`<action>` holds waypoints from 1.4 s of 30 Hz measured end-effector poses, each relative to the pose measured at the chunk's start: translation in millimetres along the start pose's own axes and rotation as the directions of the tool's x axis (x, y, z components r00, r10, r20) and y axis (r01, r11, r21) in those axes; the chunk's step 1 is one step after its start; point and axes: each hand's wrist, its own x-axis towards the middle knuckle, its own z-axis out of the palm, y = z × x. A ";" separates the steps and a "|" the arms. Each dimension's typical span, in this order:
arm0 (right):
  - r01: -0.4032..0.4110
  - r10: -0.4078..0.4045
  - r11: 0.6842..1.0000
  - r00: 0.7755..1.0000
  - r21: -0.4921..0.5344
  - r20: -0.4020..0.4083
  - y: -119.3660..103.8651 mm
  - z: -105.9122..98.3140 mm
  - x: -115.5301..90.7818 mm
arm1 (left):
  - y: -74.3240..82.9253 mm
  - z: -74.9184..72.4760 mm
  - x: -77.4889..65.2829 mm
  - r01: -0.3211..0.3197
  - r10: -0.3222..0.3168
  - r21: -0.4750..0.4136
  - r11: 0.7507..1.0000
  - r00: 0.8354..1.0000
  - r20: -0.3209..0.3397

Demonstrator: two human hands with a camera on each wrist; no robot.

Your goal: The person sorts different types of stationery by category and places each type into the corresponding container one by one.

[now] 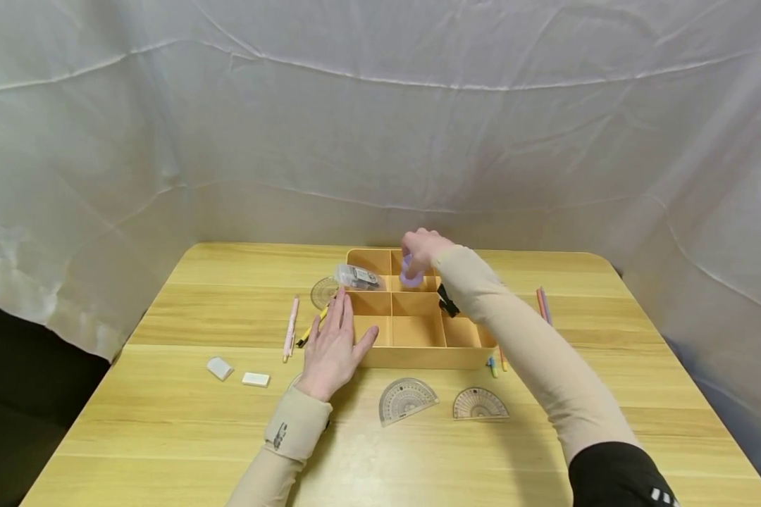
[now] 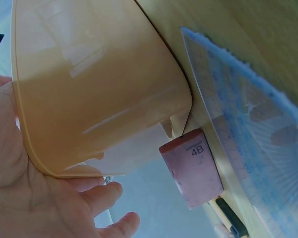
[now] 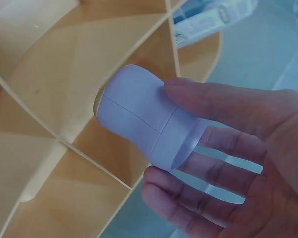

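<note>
My right hand (image 1: pixel 422 248) reaches into the back middle of the orange divided organizer box (image 1: pixel 428 358). Thumb and fingers grip a lavender, waisted plastic cylinder (image 3: pixel 139 111), tilted over a compartment in the right wrist view; what kind of thing it is I cannot tell. My left hand (image 1: pixel 335 346) rests against the box's left side, fingers extended and thumb at the front corner. In the left wrist view its palm meets the box rim, near an eraser (image 2: pixel 192 166) marked 4B. A clear container with dark contents (image 1: pixel 358 277) lies at the back-left compartment.
Two clear protractors (image 1: pixel 408 403) (image 1: pixel 480 404) lie before the box. Left of it are two white erasers (image 1: pixel 219 367) (image 1: pixel 256 379), a pink pen (image 1: pixel 291 328), a yellow pencil (image 1: pixel 315 324) and another protractor (image 1: pixel 323 291). Colored pencils (image 1: pixel 543 305) lie right; a black object (image 1: pixel 447 301) overlaps the box.
</note>
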 end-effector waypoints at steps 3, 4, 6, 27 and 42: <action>-0.010 0.010 1.000 1.000 -0.011 0.020 -0.2 6.0 2.4 | 0.6 -0.5 -0.3 0.001 -0.001 0.001 1.000 1.000 -0.002; -0.016 0.016 1.000 1.000 -0.017 0.027 -0.1 8.2 3.1 | 0.5 -0.3 -0.3 -0.001 0.001 0.003 1.000 1.000 -0.003; -0.017 0.018 0.999 0.999 -0.038 0.039 0.5 13.1 4.7 | 0.7 -0.1 -0.8 -0.003 0.003 -0.001 1.000 1.000 -0.005; 0.003 0.016 0.960 0.998 -0.280 0.065 1.5 43.6 22.2 | 2.1 1.1 -0.7 -0.004 0.004 -0.006 1.000 1.000 0.010; 0.024 -0.023 0.999 0.999 -0.033 0.029 18.0 33.1 4.3 | 4.8 2.2 1.2 -0.019 0.019 -0.006 1.000 1.000 -0.008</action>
